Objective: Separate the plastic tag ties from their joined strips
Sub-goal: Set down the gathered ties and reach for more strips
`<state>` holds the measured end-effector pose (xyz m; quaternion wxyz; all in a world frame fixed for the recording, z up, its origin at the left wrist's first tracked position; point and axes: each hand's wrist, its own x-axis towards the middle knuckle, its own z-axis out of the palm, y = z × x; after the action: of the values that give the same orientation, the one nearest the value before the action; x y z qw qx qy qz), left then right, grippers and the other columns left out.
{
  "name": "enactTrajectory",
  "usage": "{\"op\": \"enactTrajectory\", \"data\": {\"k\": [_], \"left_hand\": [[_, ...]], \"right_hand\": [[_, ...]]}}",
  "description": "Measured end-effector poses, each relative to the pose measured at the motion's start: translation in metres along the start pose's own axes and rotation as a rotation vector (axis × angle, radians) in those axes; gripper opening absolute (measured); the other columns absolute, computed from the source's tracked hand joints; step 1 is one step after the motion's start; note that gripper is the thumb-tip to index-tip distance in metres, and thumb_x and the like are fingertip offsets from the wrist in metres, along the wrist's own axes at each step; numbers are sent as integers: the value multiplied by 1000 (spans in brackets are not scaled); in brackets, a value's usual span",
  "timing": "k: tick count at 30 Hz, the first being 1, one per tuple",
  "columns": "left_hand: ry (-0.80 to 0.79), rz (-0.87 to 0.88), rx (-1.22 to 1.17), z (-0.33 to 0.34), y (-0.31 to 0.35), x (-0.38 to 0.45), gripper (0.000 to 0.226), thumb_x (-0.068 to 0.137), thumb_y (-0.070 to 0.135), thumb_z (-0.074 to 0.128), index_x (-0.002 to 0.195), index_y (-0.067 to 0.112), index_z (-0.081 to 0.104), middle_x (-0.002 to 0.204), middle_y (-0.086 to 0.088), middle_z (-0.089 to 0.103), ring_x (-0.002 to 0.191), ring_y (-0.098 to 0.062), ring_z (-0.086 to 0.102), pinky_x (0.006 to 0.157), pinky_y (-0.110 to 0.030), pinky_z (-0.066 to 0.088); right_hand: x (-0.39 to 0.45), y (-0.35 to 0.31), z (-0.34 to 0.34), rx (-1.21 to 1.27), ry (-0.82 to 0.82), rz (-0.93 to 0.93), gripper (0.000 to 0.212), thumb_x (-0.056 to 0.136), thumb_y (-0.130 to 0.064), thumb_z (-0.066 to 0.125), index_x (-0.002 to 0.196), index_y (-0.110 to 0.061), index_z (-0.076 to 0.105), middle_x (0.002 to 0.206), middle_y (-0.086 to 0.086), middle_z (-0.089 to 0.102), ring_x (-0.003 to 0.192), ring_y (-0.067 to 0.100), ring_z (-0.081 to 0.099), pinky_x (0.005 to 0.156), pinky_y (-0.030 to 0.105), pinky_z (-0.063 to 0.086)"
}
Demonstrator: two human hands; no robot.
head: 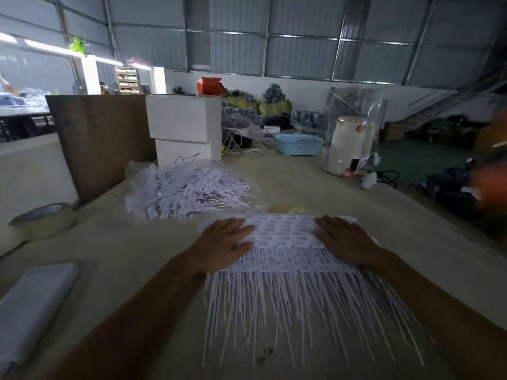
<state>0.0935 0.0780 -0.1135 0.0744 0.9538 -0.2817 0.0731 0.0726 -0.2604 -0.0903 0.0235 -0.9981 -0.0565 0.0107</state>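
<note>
Both hands, left point(225, 241) and right point(344, 239), lie flat and open on the joined strips point(285, 242) on the tabletop point(137, 242); uneven pulling might snap tails or scatter ties.

Beige table point(315, 187): joined tag strips point(285, 242) at centre, loose tie pile point(189, 187) at 11 o'clock. Tape roll point(44, 218) at 9, stacked white boxes point(183, 127) at 12. Blue basket point(297, 144) and cream appliance point(348, 144) at 1; flat white packet point(30, 305) at 8.
</note>
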Motion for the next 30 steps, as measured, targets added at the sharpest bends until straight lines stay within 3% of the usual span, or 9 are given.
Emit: {"op": "enactTrajectory", "data": {"k": [3,5,7,10,14,16,20,27,30], "left_hand": [[-134,-13,-9,-3,2,-5,62,97,65,17,154,46,2,162,14,-13,149,-14,-18,119,-40,-12],[-195,8,-13,-7,6,-13,67,90,71,10,152,50,-4,157,19,-22,145,-11,-25,117,-38,-15],[-245,33,-40,-11,12,-24,67,85,75,7,147,56,-8,153,24,-24,142,-4,-27,117,-37,-15],[-262,38,-98,-18,15,-39,66,88,76,13,149,56,0,160,25,-13,146,-2,-18,121,-37,-7],[-11,4,-54,-35,33,-33,72,83,83,16,143,46,35,154,19,30,144,-10,26,115,-44,25],[21,-6,-35,-31,50,-21,82,80,88,11,147,45,28,159,15,22,147,-12,19,117,-47,20],[-143,8,-6,-4,66,-1,85,77,87,-1,153,49,5,165,14,-4,152,-16,-4,120,-55,0],[-65,-23,4,-5,54,21,77,86,79,12,153,44,21,164,10,14,151,-17,12,120,-53,9],[102,24,41,-5,53,24,64,95,69,27,148,35,41,156,3,37,143,-17,32,116,-44,27]], "right_hand": [[-14,1,-1,-60,-17,-35,80,91,-70,-6,159,-31,11,168,-3,2,154,22,2,121,53,10],[-26,3,4,-110,-48,-34,59,103,-56,6,158,-36,6,168,-4,-4,154,22,-3,121,54,9],[-41,2,10,-66,-15,1,56,106,-53,14,158,-35,4,168,-4,-4,154,22,-2,122,53,5],[-59,-4,17,-80,38,27,60,105,-54,17,159,-30,6,168,-3,1,153,22,3,121,52,11],[-62,-6,11,-6,109,39,62,99,-65,21,153,-35,25,163,-6,20,148,22,20,115,50,20],[-52,-6,-1,70,73,43,62,97,-69,25,150,-37,32,162,-8,22,148,21,19,116,50,19],[-32,-3,-3,64,9,15,65,101,-64,25,157,-33,19,166,-5,13,152,19,13,120,45,14],[-11,-2,-5,108,153,-32,56,104,-53,34,152,-23,38,160,3,33,145,25,31,118,44,26],[-8,-3,-3,186,269,-114,44,105,-35,44,140,-10,54,146,14,50,134,31,45,112,42,34]]}}
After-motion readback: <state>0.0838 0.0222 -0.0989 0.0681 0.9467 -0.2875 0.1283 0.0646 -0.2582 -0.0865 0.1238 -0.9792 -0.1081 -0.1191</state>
